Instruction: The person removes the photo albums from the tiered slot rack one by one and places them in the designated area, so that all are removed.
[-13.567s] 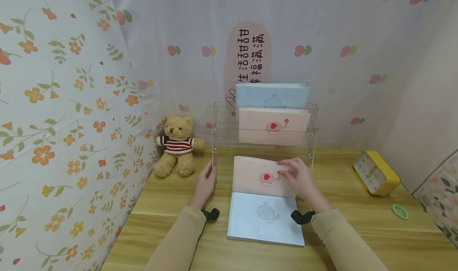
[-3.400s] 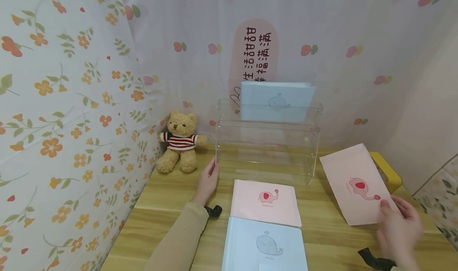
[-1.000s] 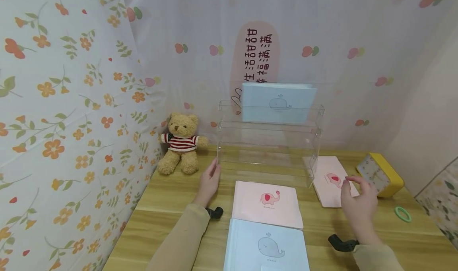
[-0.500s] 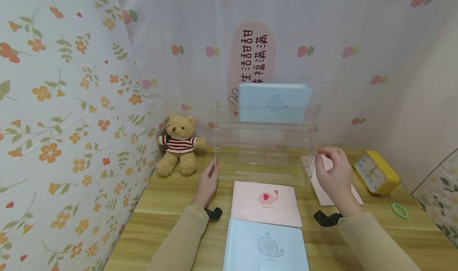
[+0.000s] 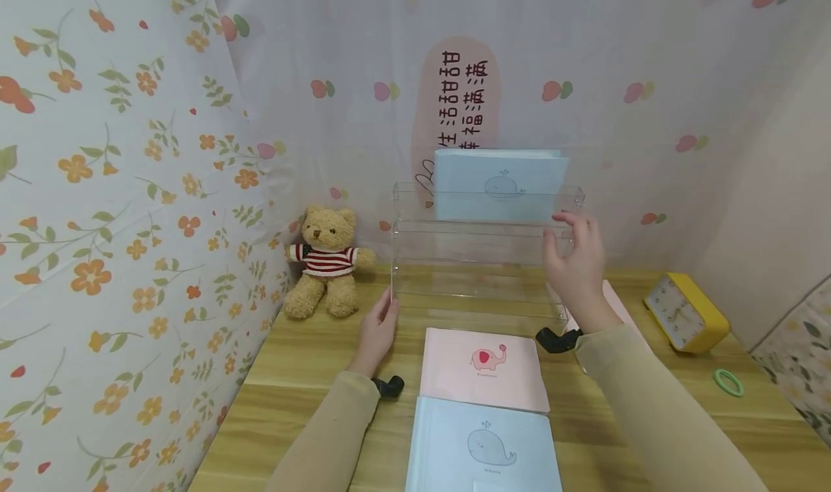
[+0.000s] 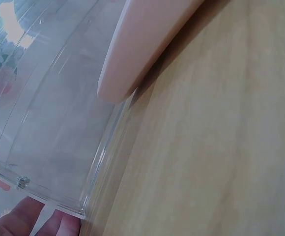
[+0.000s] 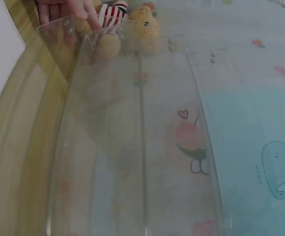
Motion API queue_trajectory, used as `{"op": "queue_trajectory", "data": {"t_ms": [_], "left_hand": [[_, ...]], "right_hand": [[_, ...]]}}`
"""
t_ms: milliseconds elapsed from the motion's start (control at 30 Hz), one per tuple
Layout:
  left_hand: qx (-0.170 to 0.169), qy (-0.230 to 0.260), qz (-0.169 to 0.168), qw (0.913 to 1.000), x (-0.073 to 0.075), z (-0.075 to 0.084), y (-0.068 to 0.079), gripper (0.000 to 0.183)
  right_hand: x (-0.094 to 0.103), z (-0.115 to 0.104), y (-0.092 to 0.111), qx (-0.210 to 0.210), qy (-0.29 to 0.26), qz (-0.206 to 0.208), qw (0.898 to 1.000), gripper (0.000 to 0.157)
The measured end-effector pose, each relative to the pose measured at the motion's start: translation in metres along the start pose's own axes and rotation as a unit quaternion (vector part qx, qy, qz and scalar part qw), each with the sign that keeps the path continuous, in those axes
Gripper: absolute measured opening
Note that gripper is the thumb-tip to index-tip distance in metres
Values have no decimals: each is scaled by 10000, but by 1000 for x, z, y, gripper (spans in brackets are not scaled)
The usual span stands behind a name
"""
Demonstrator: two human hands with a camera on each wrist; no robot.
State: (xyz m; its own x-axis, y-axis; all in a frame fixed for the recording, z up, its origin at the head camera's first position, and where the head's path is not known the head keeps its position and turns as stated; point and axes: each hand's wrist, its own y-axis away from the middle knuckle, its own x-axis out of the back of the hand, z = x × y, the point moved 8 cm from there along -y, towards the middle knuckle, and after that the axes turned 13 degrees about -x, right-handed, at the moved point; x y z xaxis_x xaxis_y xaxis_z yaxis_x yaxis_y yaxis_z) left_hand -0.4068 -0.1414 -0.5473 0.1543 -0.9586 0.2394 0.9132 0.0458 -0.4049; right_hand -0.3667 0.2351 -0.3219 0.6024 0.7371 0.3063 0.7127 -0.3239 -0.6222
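Note:
My left hand (image 5: pixel 376 333) grips the left side edge of a clear acrylic display rack (image 5: pixel 415 243); in the left wrist view the thumb and fingers (image 6: pixel 22 216) lie on either side of the panel. At the rack's right end my right hand (image 5: pixel 578 265) is raised, thumb and fingers bent but apart, holding nothing. Just above its fingertips, a light-blue whale booklet (image 5: pixel 464 182) leans on the top tier. On the table in front lie a pink elephant booklet (image 5: pixel 454 373) and a light-blue whale booklet (image 5: pixel 448 441). Another pink booklet (image 5: pixel 618 306) lies right of the rack, partly hidden by my right arm.
A teddy bear (image 5: pixel 324 261) in a striped sweater sits left of the rack. At the right stand a yellow alarm clock (image 5: pixel 697 315) and a green ring (image 5: pixel 728 382). A patterned curtain (image 5: pixel 350 117) hangs close behind the rack.
The second pink booklet came off the rack and was laid at the right, where my right hand released it. That hand then moved left and up towards the top tier; my left hand stayed.

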Motion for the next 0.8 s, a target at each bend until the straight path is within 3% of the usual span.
{"op": "queue_trajectory", "data": {"t_ms": [233,467,600,800], "left_hand": [[2,-51,-30,10000,0,3,0,51],[19,-14,-1,10000,1,1,1,51],[85,-19,78,9999,2,-1,0,50],[113,-32,27,9999,0,-2,0,50]], "right_hand": [[-8,-24,-49,99,443,-274,9986,51],[-19,-32,-84,-709,627,-791,9924,74],[-26,-29,-95,-1044,422,-877,9898,74],[-33,-24,-103,-1078,194,-859,9903,60]]}}
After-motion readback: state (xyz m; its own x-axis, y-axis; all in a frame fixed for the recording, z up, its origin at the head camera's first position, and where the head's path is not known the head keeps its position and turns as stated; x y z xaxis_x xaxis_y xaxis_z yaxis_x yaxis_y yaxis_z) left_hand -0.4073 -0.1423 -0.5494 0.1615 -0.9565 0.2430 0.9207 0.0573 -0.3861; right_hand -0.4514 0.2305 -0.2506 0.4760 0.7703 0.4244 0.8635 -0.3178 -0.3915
